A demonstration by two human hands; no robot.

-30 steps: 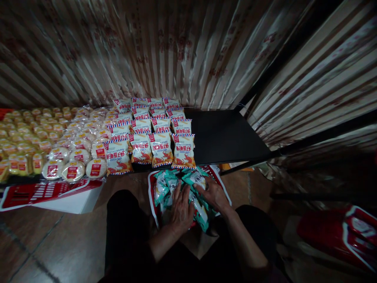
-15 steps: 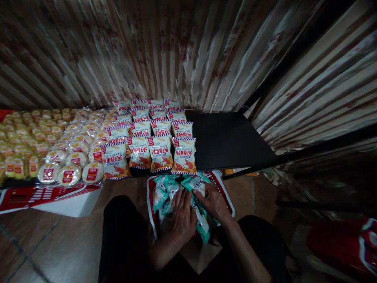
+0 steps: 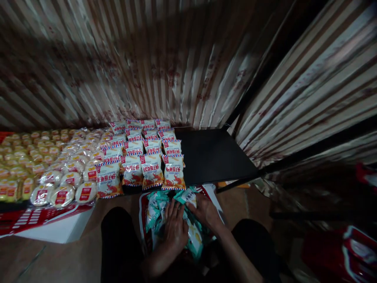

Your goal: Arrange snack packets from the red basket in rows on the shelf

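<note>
My left hand (image 3: 176,230) lies flat, fingers stretched out, on teal-and-white snack bags (image 3: 194,237). They are piled in a red-and-white container (image 3: 218,202) between my knees. To its right, my right hand (image 3: 206,212) grips a teal-and-white snack bag (image 3: 185,195) at the top of the pile, thumb on its front face. My fingers hide part of that bag. Just beyond the container, white-and-orange snack bags (image 3: 152,171) stand in rows on a black shelf (image 3: 216,155).
Left of the rows lie round white crackers (image 3: 63,195) in clear wrappers, then small yellow packets (image 3: 29,151). A white-and-red box (image 3: 67,228) sits below the shelf. Striped plastic sheeting (image 3: 141,67) hangs behind. A dark frame bar (image 3: 282,161) crosses on the right, above a red bag (image 3: 324,251).
My view has tilted up and turned slightly right, so the shelf appears lower and further left. Both hands stay on the teal-and-white bags with little visible change.
</note>
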